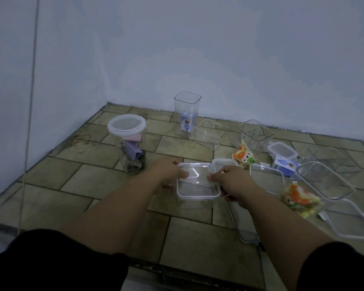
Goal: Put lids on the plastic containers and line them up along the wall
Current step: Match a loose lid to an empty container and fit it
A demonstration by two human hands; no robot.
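Two hands hold one clear square lid (198, 180) above the tiled floor (88, 185). The left hand (168, 171) grips the lid's left edge, with the thumb on top. The right hand (233, 181) grips the right edge the same way. To the left stands a round jar (128, 143) with a white lid already on it and folded papers inside. A tall open box (187, 112) stands close to the back wall (198, 49), with a small blue carton inside. Just beside it, to the right, are two more open clear boxes (210, 131). A small shut box (283, 152) sits further right, near an orange snack bag (243, 155). More clear boxes, loose lids and a second snack bag (301, 198) lie on the right side of the floor.
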